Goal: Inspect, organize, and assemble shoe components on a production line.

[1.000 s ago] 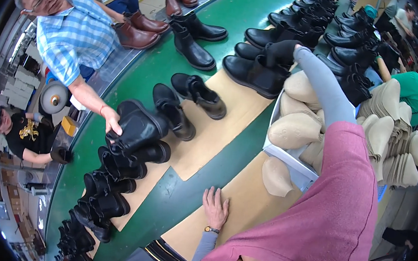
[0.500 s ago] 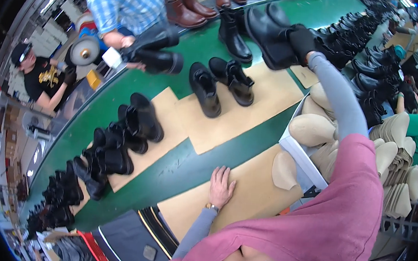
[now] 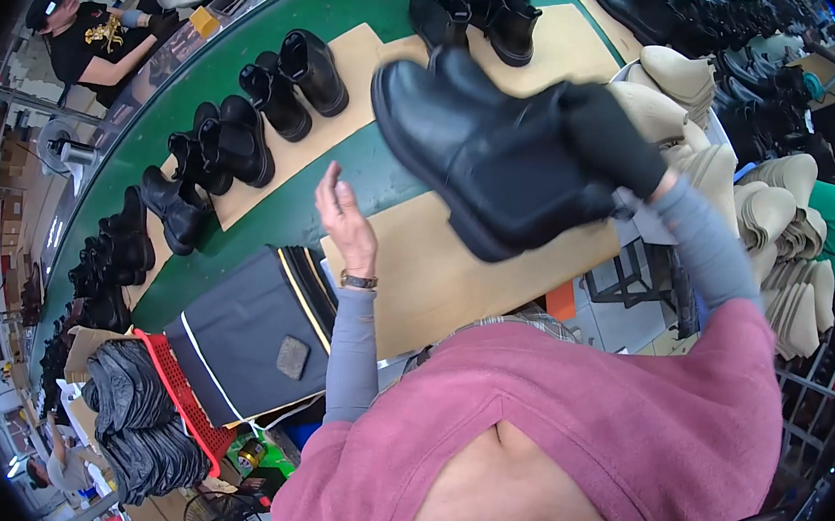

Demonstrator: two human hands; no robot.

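So the top (image 3: pixel 644 413) is a dusty pink thing, kinda soft and fuzzy-looking, with sleeves that stop around the elbow and a little notch at the neckline. Below those there's a light grey arm sleeve on each side, left (image 3: pixel 354 345) and right (image 3: pixel 711 244), the right one pretty wrinkled. Left hand (image 3: pixel 351 222) is bare, with a dark-faced watch (image 3: pixel 358 281) on the wrist. Right hand (image 3: pixel 610 138) wears a plain black glove. Some greyish plaid fabric (image 3: pixel 527 320) peeks out at the waist too.
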